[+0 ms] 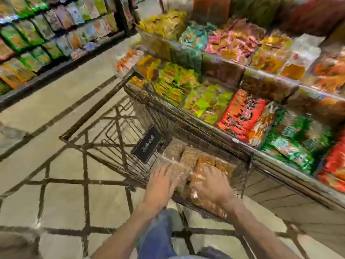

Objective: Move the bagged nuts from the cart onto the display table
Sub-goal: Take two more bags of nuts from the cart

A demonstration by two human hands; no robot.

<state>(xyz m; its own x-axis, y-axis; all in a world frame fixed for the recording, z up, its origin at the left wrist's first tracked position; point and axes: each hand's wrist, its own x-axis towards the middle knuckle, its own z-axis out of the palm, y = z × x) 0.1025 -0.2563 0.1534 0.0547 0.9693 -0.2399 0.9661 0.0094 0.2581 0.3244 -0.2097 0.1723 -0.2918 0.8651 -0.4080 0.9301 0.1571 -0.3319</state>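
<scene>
Head view, blurred: bagged nuts [188, 157] are piled in cart [104, 131] seat at 6 o'clock, just beside display table [276, 161] at 3. Left hand [160, 184] & right hand [212, 184] are laid flat on bags, fingers spread; grip can't be told.

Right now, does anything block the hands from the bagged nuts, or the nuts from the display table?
Nothing visible blocks the hands: the left hand and right hand already rest on the bagged nuts. Between the nuts and the display table stands only the cart wire side, which the bags must be lifted over.
</scene>
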